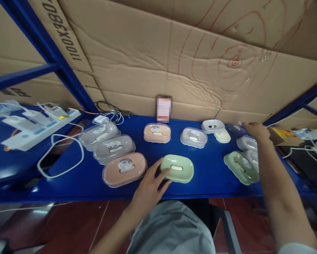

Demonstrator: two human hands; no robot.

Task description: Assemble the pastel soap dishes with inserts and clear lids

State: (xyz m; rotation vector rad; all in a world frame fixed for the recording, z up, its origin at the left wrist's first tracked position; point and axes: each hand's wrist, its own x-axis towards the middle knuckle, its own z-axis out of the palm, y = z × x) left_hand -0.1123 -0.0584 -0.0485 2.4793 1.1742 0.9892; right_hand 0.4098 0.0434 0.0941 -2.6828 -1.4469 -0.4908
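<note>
A light green soap box [183,172] without a clear cover sits near the shelf's front edge, a pale insert in its middle. My left hand [155,176] grips its left end, with fingers over the rim and the thumb at the front. My right hand [257,130] is stretched out to the back right, fingers closed at the edge of a clear plastic lid [235,129]. Beside that lid stand a white soap box base [213,126] and a loose cream insert [223,135]. My right forearm partly hides covered grey soap boxes [246,143].
Covered soap boxes stand around: pink [125,170], orange [157,133], grey [193,137] and darker green [241,167]. More grey ones [114,149] are at left. A phone-like screen [163,108] leans on the cardboard wall [137,63]. A power strip [39,130] and cables lie left.
</note>
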